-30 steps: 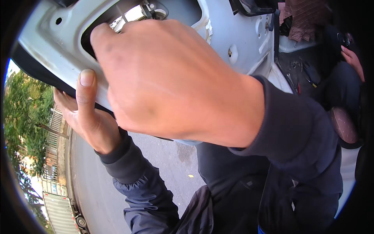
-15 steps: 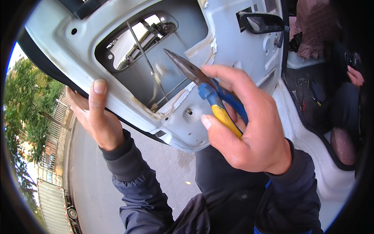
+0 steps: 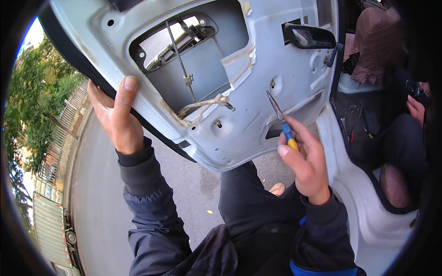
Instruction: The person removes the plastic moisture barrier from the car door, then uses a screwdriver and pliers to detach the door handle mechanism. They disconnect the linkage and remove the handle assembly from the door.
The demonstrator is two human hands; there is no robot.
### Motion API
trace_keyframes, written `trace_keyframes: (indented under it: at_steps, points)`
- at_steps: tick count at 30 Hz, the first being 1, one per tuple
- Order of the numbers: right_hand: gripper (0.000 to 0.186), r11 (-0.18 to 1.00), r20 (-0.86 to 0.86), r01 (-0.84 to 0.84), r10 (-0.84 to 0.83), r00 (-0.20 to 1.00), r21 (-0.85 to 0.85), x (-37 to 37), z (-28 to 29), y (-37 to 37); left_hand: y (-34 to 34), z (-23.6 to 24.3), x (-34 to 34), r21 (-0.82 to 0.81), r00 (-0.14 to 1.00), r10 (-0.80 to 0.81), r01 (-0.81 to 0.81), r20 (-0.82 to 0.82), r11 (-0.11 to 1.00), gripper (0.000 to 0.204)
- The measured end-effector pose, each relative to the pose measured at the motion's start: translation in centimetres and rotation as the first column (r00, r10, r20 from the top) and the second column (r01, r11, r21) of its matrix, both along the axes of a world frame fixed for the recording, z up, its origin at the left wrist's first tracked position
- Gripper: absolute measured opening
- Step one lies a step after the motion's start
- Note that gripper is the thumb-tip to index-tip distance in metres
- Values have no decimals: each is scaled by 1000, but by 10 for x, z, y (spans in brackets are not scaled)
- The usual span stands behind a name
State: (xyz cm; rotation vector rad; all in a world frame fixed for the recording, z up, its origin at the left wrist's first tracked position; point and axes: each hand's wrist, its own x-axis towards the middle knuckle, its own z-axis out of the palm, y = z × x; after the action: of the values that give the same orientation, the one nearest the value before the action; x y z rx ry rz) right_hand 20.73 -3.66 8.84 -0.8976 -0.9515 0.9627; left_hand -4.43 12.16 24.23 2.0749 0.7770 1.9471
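My right hand (image 3: 306, 161) is closed round needle-nose pliers (image 3: 287, 129) with blue and yellow handles. Their jaws look shut and point up and left, in front of the white vehicle door (image 3: 258, 119) but seemingly apart from it. With its thumb on the inner panel and its fingers behind the edge, my left hand (image 3: 120, 112) grips the door's left side. A thin metal rod (image 3: 177, 53) with a small clamp (image 3: 188, 79) runs down inside the large opening. From the opening's lower edge a beige lever (image 3: 205, 104) sticks out to the right.
A black inner door handle (image 3: 311, 36) sits at the upper right of the panel. Inside the vehicle, another person's hand (image 3: 415, 109) holds a dark device near loose tools (image 3: 367, 132) on the floor. A truck (image 3: 48, 221) and a fence stand across the road.
My right hand has drawn the pliers away from the opening, down and to the right. The beige lever now sticks out of the opening. My left hand keeps its grip on the door.
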Motion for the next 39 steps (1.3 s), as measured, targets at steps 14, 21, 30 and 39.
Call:
trace_keyframes:
  at_steps: [14,21,30,39]
  points:
    - [52,946,-101,-42,10,995,-321,7,-99,-44,113,-15,-71,-434,665,-636,743,392,509,49]
    - [53,916,63,-2,29,998,-401,1,-129,-59,150,-7,-41,-59,939,-59,41,-340,997,40]
    - [54,879,140,49,21,990,-475,8,-144,-64,162,24,-47,-229,865,-245,157,-437,961,51]
    - [57,876,237,93,25,971,-472,13,-151,-60,171,6,-67,-361,920,-378,319,-104,876,43]
